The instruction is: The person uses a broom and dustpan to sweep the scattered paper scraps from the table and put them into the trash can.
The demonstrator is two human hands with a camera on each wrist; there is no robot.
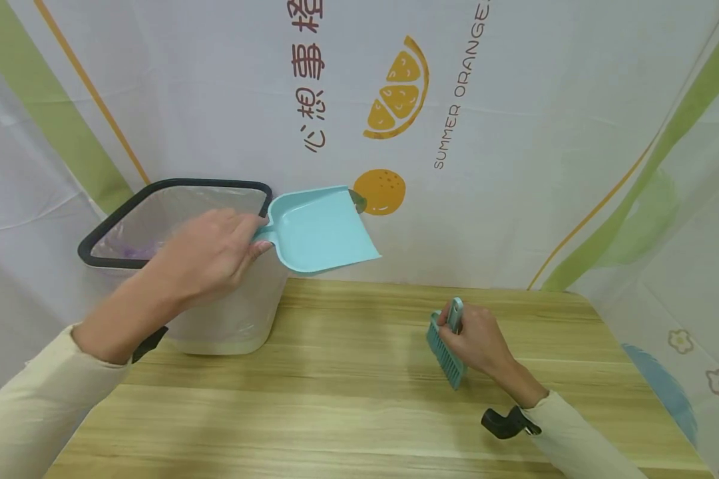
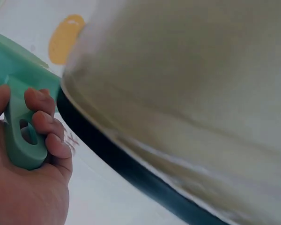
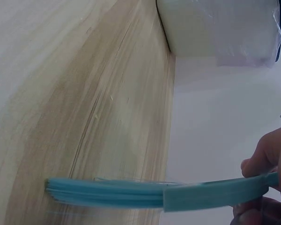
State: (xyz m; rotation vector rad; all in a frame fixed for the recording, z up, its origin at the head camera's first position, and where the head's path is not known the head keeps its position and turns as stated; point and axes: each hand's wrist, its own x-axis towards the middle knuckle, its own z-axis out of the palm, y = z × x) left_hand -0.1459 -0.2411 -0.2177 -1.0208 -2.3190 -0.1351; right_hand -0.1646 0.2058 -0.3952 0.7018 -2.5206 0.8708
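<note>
In the head view my left hand [image 1: 210,249] grips the handle of a light blue dustpan [image 1: 323,229], held up beside the rim of a white trash bin [image 1: 239,313]. The left wrist view shows the fingers curled round the dustpan handle [image 2: 25,145], close to the bin's dark rim [image 2: 117,159]. Over the right part of the table my right hand [image 1: 479,336] holds a small blue hand brush [image 1: 446,352] by its handle. The bristles [image 3: 103,192] point down at the wood in the right wrist view; whether they touch it I cannot tell.
The bin has a black rim [image 1: 210,181] and a clear plastic liner, with something purple [image 1: 138,253] inside. A wooden table [image 1: 335,399] lies below. Behind it hangs a white cloth [image 1: 216,86] printed with oranges and lettering. A few tiny specks [image 3: 96,116] lie on the wood.
</note>
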